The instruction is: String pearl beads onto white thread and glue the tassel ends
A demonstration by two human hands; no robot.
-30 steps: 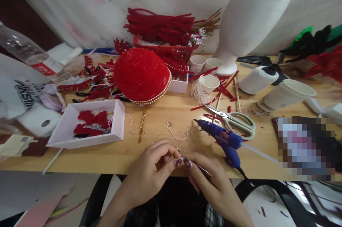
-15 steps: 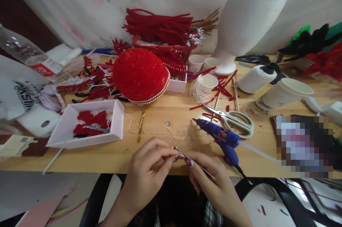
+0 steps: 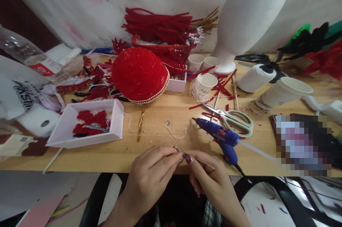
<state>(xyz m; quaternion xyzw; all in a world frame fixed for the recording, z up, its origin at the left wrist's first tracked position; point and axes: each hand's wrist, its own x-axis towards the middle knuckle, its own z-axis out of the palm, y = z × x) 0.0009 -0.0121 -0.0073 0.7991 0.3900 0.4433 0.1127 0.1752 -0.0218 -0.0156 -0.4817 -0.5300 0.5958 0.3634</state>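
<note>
"What were you holding?"

"A tiny beaded piece (image 3: 176, 149), right over the near edge of the wooden counter (image 3: 155, 132). My left fingers (image 3: 164, 161) were pinched tight on it; my right fingers (image 3: 197, 173), nearly closed, met them at the tips and held a thin, straight rod (image 3: 208, 164). What lay hidden between the tips, I couldn't tell."

"And around you?"

"Just ahead lay a loose curl of white thread (image 3: 176, 136). To the right sat a glue gun (image 3: 217, 133) of smooth blue plastic, a translucent stick poking from its back, and scissors (image 3: 237, 123) with pale green looped handles."

"Anything softer?"

"A rounded red dome (image 3: 139, 74), wound in velvety strands, its rim edged with pearly beads. Left of that, a crisp white box (image 3: 116, 118) held crumpled, fuzzy red pieces (image 3: 91, 118)."
</note>
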